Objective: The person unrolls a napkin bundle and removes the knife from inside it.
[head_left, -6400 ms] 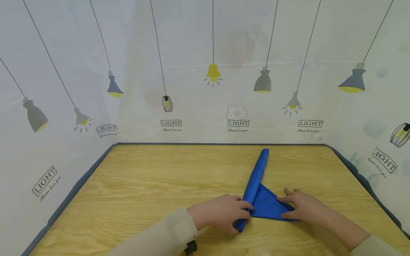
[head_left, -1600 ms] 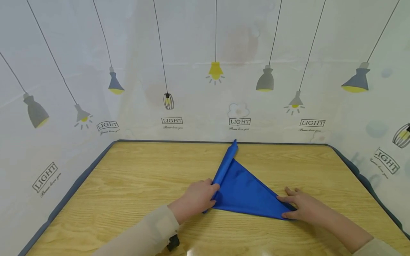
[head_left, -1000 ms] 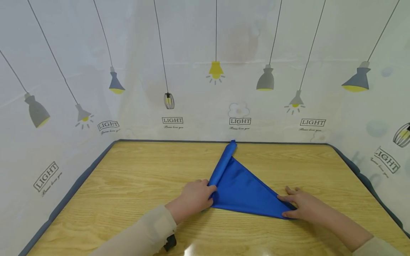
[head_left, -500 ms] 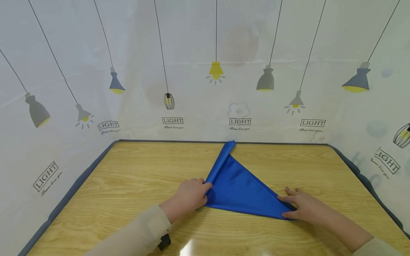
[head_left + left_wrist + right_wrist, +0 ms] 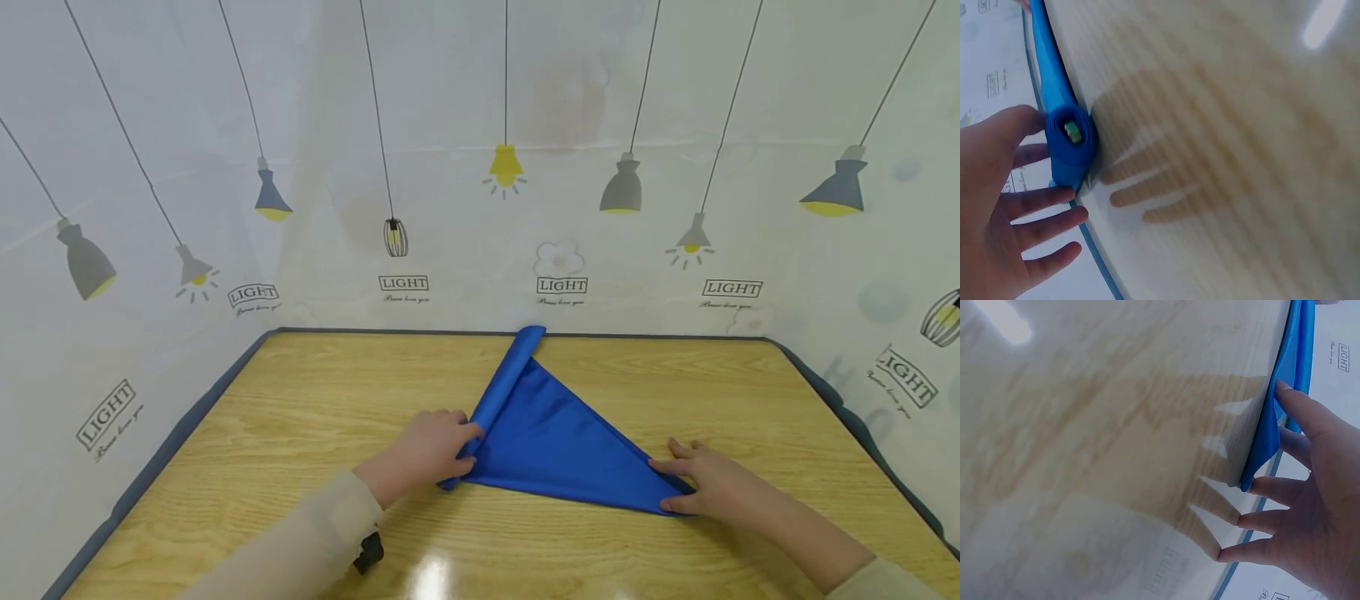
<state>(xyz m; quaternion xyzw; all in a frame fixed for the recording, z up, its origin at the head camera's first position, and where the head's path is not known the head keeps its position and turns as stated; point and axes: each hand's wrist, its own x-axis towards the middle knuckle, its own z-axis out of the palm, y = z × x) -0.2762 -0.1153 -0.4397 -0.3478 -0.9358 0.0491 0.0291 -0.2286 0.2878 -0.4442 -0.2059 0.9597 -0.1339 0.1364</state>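
A shiny blue cloth [image 5: 562, 450] lies partly flat as a triangle, its left side wound into a roll [image 5: 504, 383] that slants toward the back edge. My left hand [image 5: 423, 450] holds the near end of the roll between thumb and fingers. In the left wrist view, something small and green [image 5: 1072, 132] shows in the hollow of the roll's end; the remaining fingers are spread. At the cloth's right corner my right hand [image 5: 723, 487] presses with thumb and index finger, other fingers spread. Its fingertips [image 5: 1282, 386] touch the cloth's edge in the right wrist view.
The cloth lies on a wood-grain table [image 5: 322, 392] with a dark border. Walls with printed lamps [image 5: 506, 164] close in the back and sides. The far end of the roll reaches the back edge. A black device [image 5: 369, 552] sits under the left sleeve.
The left hand and the roll have moved left, and the roll's far end now reaches the back edge. More cloth lies flat between the hands. The right hand has stayed at its corner.
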